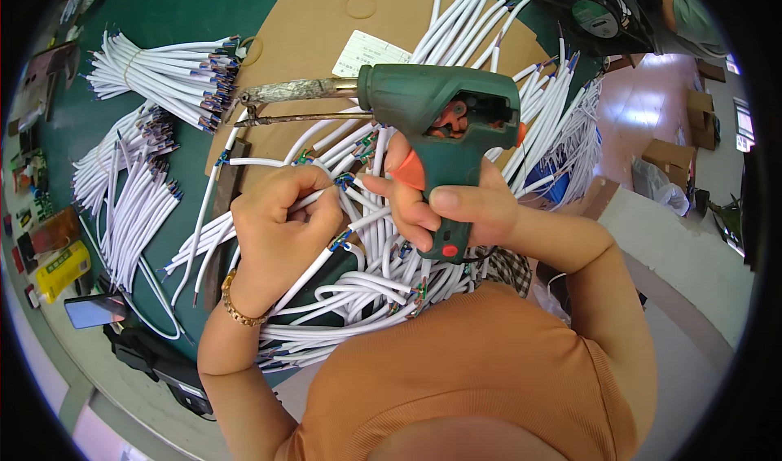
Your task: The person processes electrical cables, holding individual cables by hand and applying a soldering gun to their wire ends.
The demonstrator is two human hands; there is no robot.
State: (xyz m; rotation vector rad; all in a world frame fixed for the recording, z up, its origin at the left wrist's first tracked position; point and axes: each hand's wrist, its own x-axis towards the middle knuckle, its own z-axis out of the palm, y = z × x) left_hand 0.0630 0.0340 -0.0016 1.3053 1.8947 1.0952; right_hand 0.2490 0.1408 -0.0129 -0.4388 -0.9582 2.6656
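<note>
My right hand [481, 204] is wrapped round the handle of a green soldering gun [444, 111]. The gun lies across the view, its metal barrel and thin tip pointing left and its orange trigger [409, 170] beside my fingers. My left hand [281, 225] is closed in a pinch below the barrel, next to bared blue wire ends; what its fingers hold is hidden. Around and under both hands are white cables [358, 286] with stripped coloured wires, several joined at their ends. A dark bar [233, 172] lies partly behind my left hand.
Bundled white cables [155, 78] lie on the green tabletop [183, 9] at left. Cardboard [301, 37] carries a white label [366, 54] and more cables. A phone [95, 309] and yellow packet [63, 271] sit at the left edge. A black device [603, 21] stands at far right.
</note>
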